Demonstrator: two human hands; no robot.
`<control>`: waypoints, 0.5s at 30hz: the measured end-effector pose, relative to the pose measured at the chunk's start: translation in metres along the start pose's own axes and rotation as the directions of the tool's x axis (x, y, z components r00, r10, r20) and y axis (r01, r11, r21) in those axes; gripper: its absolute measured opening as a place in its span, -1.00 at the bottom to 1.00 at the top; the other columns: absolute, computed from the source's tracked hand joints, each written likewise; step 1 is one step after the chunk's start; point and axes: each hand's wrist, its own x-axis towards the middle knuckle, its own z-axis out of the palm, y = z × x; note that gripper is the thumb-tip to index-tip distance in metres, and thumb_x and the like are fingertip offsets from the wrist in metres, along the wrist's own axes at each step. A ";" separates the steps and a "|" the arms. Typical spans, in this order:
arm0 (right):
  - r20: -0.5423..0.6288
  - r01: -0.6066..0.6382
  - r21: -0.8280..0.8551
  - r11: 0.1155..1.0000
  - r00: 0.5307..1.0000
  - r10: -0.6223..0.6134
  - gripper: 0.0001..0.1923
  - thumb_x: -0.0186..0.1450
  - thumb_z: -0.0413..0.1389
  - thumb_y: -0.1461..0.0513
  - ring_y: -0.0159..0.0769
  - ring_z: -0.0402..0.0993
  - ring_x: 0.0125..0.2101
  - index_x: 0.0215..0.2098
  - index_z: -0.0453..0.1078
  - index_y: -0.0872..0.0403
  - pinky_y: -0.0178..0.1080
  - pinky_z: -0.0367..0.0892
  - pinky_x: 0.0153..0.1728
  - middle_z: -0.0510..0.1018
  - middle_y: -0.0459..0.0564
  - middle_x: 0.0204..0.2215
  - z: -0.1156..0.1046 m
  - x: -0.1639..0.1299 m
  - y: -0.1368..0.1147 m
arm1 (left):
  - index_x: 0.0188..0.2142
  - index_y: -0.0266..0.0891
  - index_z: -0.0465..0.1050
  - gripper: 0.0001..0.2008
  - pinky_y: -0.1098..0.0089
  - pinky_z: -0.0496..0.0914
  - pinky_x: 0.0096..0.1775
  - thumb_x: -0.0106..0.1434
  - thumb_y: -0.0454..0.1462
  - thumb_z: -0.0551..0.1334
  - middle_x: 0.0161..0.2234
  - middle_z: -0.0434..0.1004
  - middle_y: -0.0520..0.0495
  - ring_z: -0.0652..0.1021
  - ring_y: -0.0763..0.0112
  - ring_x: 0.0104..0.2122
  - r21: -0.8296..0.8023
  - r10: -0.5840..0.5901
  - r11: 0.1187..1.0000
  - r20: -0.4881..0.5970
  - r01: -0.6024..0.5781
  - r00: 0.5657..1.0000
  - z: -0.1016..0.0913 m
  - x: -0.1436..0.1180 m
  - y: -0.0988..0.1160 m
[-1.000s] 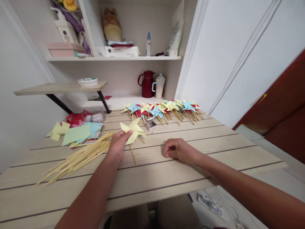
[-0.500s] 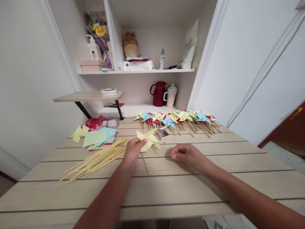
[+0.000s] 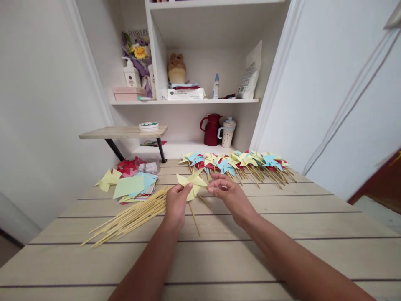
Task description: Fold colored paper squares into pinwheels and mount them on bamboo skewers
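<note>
- The left hand [image 3: 175,205] is pinched on a yellow folded-paper pinwheel on a thin wooden stick [image 3: 192,184], thumb on a lower blade; the pinwheel is held just above the pale wooden slatted table [image 3: 282,225], mid-table, with its stick slanting down toward the near edge.
- The right hand [image 3: 227,193] sits just beside the pinwheel's right blade, fingers curled toward the thumb; I cannot tell whether they grip the paper or only touch it.
- Left of the left hand lies a loose bundle of bare bamboo skewers [image 3: 131,215], fanned out toward the table's left edge.
- Behind the skewers sits a stack of coloured paper squares in green, blue, yellow and red [image 3: 131,186], near the left rim.
- Along the far edge runs a row of finished yellow, blue and red paper pinwheels [image 3: 238,161], just beyond both hands.
- The near half and the right side of the tabletop are bare board, giving open room there.
- Hard to make out: a small clear container [image 3: 151,167] behind the paper stack, contents unreadable; the right hand covers whatever lies directly under it.
- Cut off: both forearms leave the picture at the bottom edge, and the table's left and right near corners are out of frame.
- On the white shelf behind stand a dark red jug [image 3: 213,129] and a pale speckled lidded mug [image 3: 228,133], well apart from the hands.
</note>
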 end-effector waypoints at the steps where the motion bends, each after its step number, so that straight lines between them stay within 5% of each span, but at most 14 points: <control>1: -0.008 -0.001 0.022 1.000 1.000 0.002 -0.84 0.02 0.35 0.11 -0.04 0.26 0.14 -0.48 0.57 0.00 -0.07 0.17 0.06 0.38 0.01 0.11 0.000 0.001 0.001 | -0.39 -0.33 0.62 -0.69 0.40 0.35 -0.32 -0.08 -0.14 0.46 -0.41 0.64 -0.11 0.52 0.38 -0.43 -0.005 0.000 1.000 -0.001 0.000 1.000 0.000 0.000 0.000; 10: 0.151 -0.190 0.401 0.896 0.979 0.141 -0.81 -0.04 0.43 0.11 -0.09 0.32 0.09 -0.51 0.58 -0.01 -0.10 0.11 0.09 0.56 -0.03 0.02 -0.007 0.007 0.013 | -0.34 -0.32 0.63 -0.70 0.38 0.37 -0.27 -0.04 -0.15 0.43 -0.39 0.65 -0.12 0.55 0.35 -0.40 0.065 0.057 0.996 0.060 -0.061 0.997 0.002 -0.002 -0.001; 15: 0.164 -0.255 0.437 0.863 0.965 0.203 -0.71 -0.11 0.46 0.07 -0.20 0.42 -0.19 -0.49 0.58 0.01 -0.15 0.22 -0.10 0.62 -0.01 -0.14 -0.008 0.008 0.019 | -0.32 -0.29 0.64 -0.71 0.34 0.39 -0.19 -0.03 -0.18 0.43 -0.30 0.67 -0.14 0.57 0.28 -0.30 0.069 0.042 0.996 0.122 -0.051 0.992 0.006 -0.004 -0.002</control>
